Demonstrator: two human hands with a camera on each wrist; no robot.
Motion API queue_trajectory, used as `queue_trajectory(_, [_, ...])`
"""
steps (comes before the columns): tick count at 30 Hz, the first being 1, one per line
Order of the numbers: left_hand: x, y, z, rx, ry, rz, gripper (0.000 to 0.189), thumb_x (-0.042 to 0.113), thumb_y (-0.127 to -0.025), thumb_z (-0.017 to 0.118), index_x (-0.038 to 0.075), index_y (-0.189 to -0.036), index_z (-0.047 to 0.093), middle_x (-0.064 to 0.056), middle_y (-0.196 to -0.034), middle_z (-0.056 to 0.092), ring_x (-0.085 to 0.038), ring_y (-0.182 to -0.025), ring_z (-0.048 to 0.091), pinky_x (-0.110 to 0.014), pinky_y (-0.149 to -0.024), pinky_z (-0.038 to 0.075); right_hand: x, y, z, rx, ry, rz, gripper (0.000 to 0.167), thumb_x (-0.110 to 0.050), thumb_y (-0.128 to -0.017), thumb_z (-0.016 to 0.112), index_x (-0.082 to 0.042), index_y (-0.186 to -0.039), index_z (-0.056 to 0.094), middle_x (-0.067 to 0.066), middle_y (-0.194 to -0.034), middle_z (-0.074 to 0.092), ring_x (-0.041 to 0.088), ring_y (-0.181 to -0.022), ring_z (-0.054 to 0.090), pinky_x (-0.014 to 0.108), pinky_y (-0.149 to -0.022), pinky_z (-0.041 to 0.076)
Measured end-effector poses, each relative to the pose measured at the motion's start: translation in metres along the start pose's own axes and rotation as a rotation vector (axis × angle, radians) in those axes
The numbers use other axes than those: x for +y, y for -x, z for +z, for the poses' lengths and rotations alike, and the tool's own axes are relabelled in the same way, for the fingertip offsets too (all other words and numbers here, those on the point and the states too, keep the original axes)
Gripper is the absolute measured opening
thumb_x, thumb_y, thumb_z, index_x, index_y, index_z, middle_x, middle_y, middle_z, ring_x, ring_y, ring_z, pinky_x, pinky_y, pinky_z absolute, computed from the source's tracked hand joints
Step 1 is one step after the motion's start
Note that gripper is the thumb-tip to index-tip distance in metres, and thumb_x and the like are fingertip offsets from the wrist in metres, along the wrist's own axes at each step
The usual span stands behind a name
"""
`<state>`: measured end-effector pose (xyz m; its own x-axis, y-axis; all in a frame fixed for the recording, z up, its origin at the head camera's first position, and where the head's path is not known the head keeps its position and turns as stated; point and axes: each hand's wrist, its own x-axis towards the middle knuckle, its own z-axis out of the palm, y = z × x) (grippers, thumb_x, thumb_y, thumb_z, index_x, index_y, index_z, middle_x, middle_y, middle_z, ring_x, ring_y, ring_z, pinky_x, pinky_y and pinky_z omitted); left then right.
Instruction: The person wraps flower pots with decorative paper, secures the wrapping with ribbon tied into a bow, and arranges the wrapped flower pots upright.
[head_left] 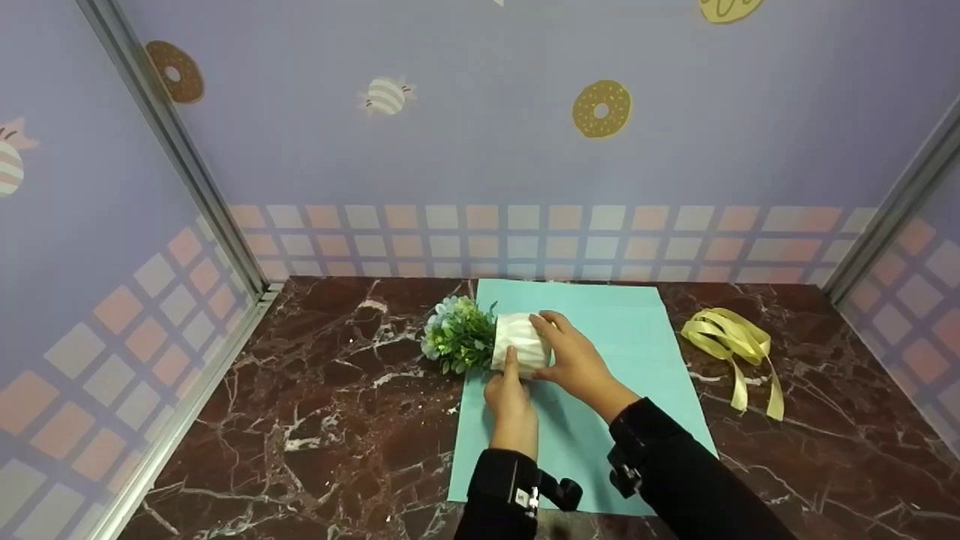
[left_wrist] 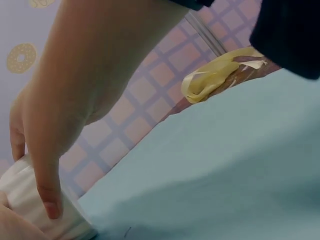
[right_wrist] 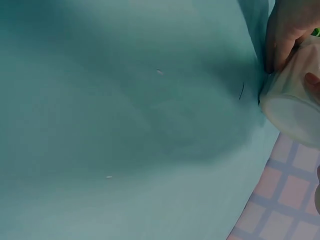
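Note:
A white ridged flowerpot (head_left: 519, 341) with a bushy green and pale-blue artificial plant (head_left: 459, 335) lies on its side, foliage to the left, over a light-blue paper sheet (head_left: 622, 322). My left hand (head_left: 511, 409) grips the pot from the near side, thumb along its wall, the other fingers largely hidden beneath. From the right, my right hand (head_left: 581, 367) holds it round the base end, fingers on the far side and thumb nearer me. The right wrist view shows the pot's flat base (right_wrist: 292, 117), with left-hand fingers (right_wrist: 284, 42) beside the wall.
A loosely looped yellow ribbon (head_left: 726, 336) lies right of the paper, its two tails toward me. Beneath everything is a dark red marbled tabletop (head_left: 315, 420). Patterned wall panels (head_left: 465, 150) stand at the back and both sides.

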<state>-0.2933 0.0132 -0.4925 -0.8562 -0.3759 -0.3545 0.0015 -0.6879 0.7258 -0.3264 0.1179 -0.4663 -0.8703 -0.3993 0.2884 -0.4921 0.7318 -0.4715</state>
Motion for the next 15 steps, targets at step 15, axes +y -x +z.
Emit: queue_trajectory(15, [0.013,-0.005,-0.008,0.013,-0.034,-0.109,0.053,0.019,-0.094,0.066,-0.014,-0.130,0.047,-0.025,-0.143,0.039,-0.037,-0.129,0.044,-0.043,-0.106,0.040,-0.012,-0.010,0.001,-0.076,0.067,0.057,0.089,-0.007,-0.076,0.084,-0.008,-0.151,0.036,0.018,-0.154,0.030,0.040,-0.132,0.040,0.051,-0.102,0.041])
